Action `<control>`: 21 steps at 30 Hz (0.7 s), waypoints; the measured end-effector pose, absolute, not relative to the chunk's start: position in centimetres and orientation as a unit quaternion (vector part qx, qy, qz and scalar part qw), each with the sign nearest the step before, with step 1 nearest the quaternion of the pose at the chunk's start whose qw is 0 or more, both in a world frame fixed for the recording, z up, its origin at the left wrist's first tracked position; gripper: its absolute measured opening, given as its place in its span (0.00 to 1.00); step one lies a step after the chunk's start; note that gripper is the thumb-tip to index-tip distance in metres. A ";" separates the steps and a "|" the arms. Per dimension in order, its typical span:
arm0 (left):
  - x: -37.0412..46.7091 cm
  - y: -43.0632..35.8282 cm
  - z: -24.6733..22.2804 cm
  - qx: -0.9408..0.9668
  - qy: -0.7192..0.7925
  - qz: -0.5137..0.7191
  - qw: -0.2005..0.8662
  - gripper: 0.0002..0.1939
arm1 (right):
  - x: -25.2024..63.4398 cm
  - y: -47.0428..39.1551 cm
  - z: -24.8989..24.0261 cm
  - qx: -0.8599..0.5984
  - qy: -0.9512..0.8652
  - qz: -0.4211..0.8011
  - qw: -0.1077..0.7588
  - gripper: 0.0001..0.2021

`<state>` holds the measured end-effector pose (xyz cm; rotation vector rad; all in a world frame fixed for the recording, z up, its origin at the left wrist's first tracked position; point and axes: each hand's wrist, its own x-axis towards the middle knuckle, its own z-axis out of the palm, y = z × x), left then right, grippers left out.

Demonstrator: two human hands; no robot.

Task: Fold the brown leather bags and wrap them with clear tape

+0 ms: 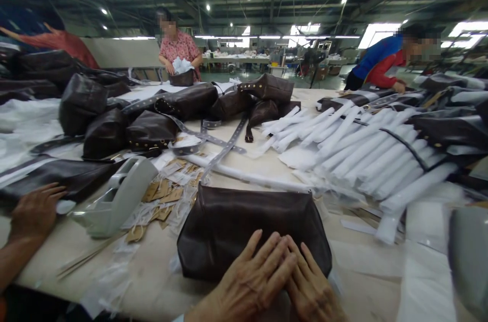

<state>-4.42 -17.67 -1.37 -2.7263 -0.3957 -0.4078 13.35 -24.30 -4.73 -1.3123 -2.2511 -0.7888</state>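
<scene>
Left grip (pixel 249 277) and right grip (pixel 311 284), dark brown bag (pixel 253 213) underneath

The dark brown leather-look handbag (pixel 224 225) lay on the tabletop (pixel 160 266) near its front edge, one broad face turned up toward the viewer. It looked filled out, its surface smooth and softly shiny with shallow creases toward the left. The straight upper edge was narrower than the body, which flared to angled sides. A grey, dotted strap (pixel 224 153) stretched away from its upper left corner; whether they were joined was unclear.
</scene>
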 end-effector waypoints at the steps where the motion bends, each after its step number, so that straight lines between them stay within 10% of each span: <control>1: -4.2 -17.5 -1.4 -0.968 -0.134 -0.123 0.175 0.25 | 13.3 -24.3 -4.9 -0.475 -0.798 -0.282 0.242 0.20; 12: -3.9 -16.3 -4.8 -0.942 -0.121 -0.225 0.219 0.24 | 19.5 -15.7 3.7 -0.706 -0.645 0.073 0.283 0.12; 16: -3.6 -16.1 -4.6 -0.933 -0.124 -0.249 0.228 0.21 | 20.5 -7.0 3.1 -0.818 -0.527 0.178 0.146 0.11; 21: -3.0 -16.0 -5.5 -0.911 -0.144 -0.313 0.224 0.19 | 21.2 -2.2 0.4 -0.821 -0.462 0.275 0.192 0.12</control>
